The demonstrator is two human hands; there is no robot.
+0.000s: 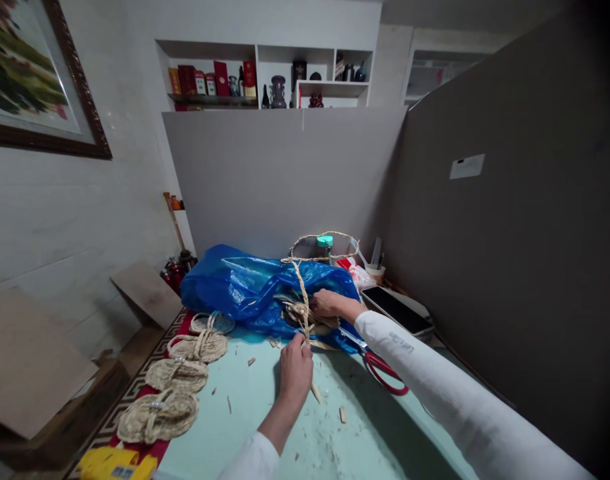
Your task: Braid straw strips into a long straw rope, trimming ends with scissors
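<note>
My left hand [295,368] is closed around the lower end of a braided straw cord [301,293], with a loose strip poking out below the fingers. The cord rises from there to a wide loop [335,256] at the back. Farther off, my right hand [325,303] has its fingers curled at a bundle of dry straw strips [295,311] in the mouth of a blue plastic bag [235,283]; the fingertips are partly hidden among the strips. Red-handled scissors [385,373] lie below my right forearm, blades towards the bag.
Several woven straw sandals or coils [159,413] line the table's left edge, beside a yellow packet [117,465]. A phone or tablet [397,310] lies at the right. A jar with a teal lid [325,241] stands behind the bag. Grey panels [285,173] border the back and right.
</note>
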